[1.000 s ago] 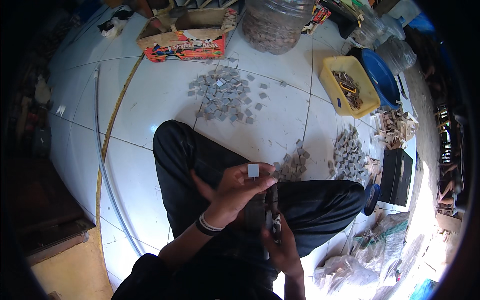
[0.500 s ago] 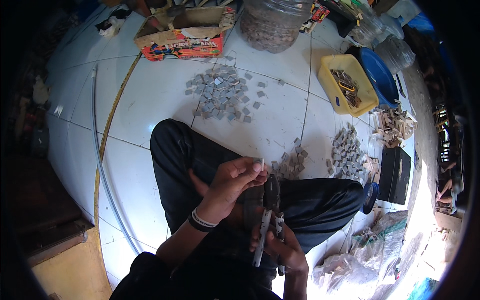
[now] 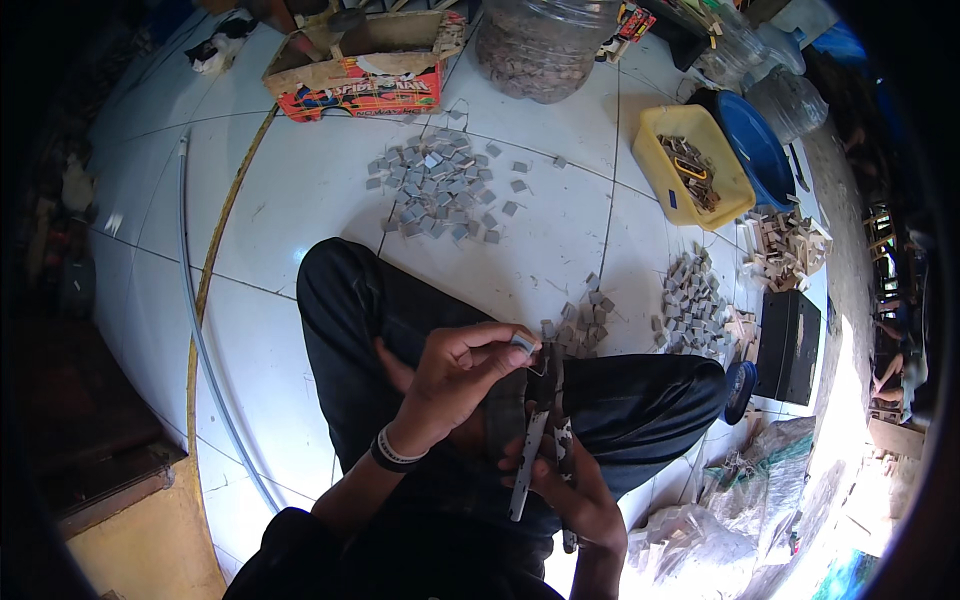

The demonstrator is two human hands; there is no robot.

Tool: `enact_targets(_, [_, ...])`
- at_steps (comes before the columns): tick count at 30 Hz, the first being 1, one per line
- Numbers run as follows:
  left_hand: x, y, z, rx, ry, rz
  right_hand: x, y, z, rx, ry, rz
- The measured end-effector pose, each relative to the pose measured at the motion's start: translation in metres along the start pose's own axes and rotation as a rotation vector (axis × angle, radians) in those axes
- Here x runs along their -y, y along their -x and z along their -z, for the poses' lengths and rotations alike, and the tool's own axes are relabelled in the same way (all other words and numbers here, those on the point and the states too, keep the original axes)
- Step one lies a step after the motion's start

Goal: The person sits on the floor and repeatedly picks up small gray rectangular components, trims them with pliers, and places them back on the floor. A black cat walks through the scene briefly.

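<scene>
My left hand (image 3: 448, 380) pinches a small grey square tile piece (image 3: 523, 343) between thumb and fingertips; a thin wire hangs from it. Close beside it are the dark jaws of a pair of pliers (image 3: 529, 460), its handles worn to patchy white. My right hand (image 3: 577, 495) is wrapped around those handles in front of my body. Whether the jaws touch the wire I cannot tell. Just beyond the pliers lies a small heap of similar grey pieces (image 3: 584, 322). A wider scatter of wired grey pieces (image 3: 437, 185) spreads on the tiled floor ahead.
To the right stand a yellow tub (image 3: 652, 150), a blue basin (image 3: 745, 140), another grey heap (image 3: 692, 305), wood offcuts (image 3: 788, 250) and a black box (image 3: 789, 348). A red printed carton (image 3: 360, 90) and a big clear container (image 3: 545, 50) stand far ahead. A grey tube (image 3: 205, 365) lies left.
My left hand has tilted the grey piece so its flat face shows, and has lowered it slightly toward the pliers. The pliers' handles have shifted a little.
</scene>
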State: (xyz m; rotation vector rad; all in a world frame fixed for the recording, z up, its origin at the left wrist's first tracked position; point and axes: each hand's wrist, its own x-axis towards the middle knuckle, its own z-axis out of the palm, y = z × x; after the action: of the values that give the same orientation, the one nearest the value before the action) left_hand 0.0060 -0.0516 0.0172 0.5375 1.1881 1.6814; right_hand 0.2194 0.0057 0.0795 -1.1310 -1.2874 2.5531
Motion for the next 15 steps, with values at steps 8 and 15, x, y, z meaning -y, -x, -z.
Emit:
enact_targets(8, [-0.0016, 0.0016, -0.0014, 0.028, -0.058, -0.053, 0.0007, -0.0008, 0.0027, 0.038, 0.0, -0.036])
enact_targets(15, [-0.0015, 0.0023, 0.0003, 0.035, -0.036, -0.064, 0.0003, -0.0019, 0.0008, 0.054, -0.046, -0.037])
